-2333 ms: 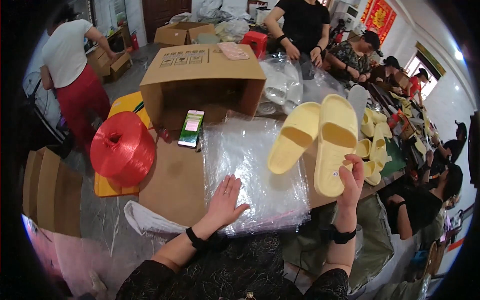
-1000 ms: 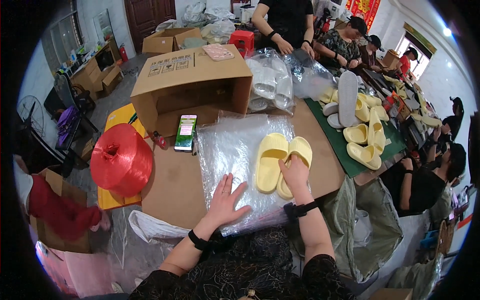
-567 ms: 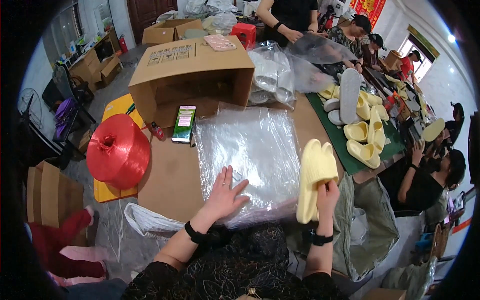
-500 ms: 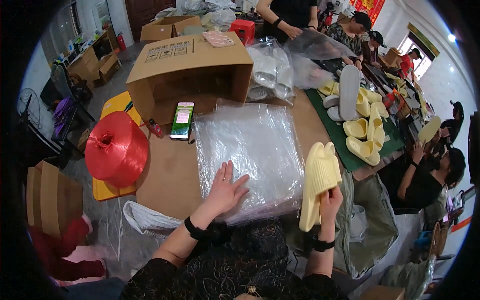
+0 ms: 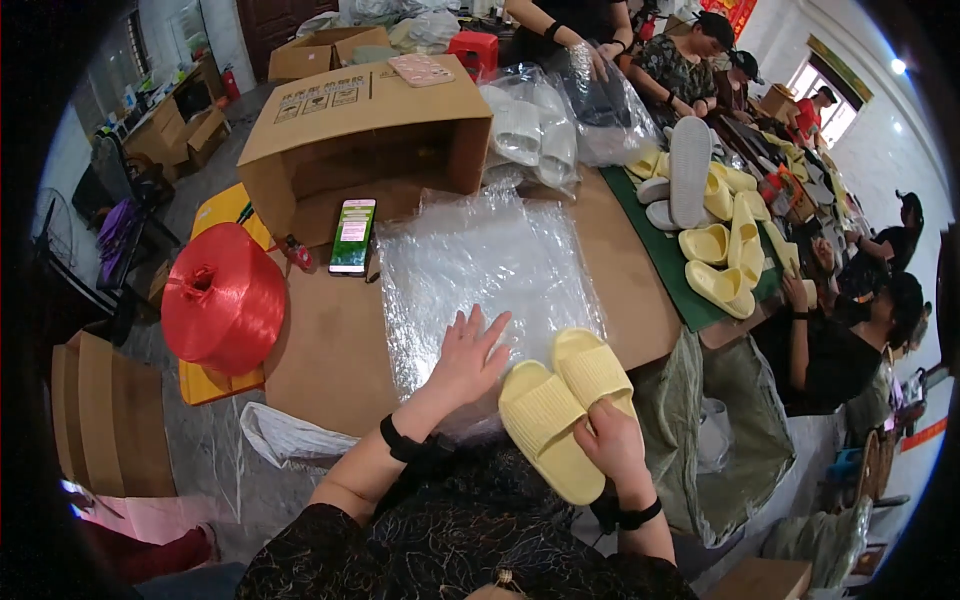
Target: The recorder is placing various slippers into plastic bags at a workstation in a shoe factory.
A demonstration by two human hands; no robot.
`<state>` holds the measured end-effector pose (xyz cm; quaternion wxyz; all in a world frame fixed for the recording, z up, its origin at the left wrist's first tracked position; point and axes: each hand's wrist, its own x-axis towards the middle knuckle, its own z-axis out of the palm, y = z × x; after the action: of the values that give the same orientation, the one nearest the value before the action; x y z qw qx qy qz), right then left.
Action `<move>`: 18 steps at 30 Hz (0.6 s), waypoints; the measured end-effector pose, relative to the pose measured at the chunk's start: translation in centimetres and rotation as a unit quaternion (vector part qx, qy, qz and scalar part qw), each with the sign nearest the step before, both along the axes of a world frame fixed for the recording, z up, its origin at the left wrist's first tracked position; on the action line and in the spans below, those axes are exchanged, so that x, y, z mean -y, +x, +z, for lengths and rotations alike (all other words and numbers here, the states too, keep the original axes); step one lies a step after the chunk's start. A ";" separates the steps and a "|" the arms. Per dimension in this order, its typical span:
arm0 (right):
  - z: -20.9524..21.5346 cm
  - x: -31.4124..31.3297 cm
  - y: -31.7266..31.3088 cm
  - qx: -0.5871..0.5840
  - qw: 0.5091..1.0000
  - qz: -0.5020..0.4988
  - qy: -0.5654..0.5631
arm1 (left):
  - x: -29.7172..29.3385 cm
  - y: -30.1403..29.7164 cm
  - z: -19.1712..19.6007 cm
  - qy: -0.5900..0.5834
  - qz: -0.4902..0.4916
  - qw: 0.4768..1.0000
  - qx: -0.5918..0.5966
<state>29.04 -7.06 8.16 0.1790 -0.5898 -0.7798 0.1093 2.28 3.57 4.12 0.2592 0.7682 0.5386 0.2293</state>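
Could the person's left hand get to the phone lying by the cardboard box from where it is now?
Probably yes. The left hand lies flat on the clear plastic bags, holding nothing, and the phone lies beyond it on bare tabletop with nothing in between. It looks like a forward stretch.

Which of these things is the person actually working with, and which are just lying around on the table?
In hand: pair of yellow slippers under the right hand; stack of clear plastic bags pressed by the left hand.

Lying about: phone, red twine spool, open cardboard box, other yellow slippers on the green mat.
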 end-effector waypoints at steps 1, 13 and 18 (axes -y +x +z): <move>-0.4 -0.1 -0.3 -0.018 1.000 0.006 0.016 | 0.3 -0.2 0.3 -0.005 -0.018 1.000 0.017; -1.1 -4.3 -5.7 -0.056 0.998 -0.007 0.005 | 3.0 1.4 5.3 0.152 -0.185 0.970 -0.035; -2.1 -7.2 -9.1 -0.385 0.901 -0.131 -0.152 | 4.9 0.3 5.7 0.133 -0.224 0.965 0.016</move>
<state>19.97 0.15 6.01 0.3863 -0.6182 -0.5397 0.4212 2.53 -1.31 9.78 0.2078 0.8929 0.3134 0.2478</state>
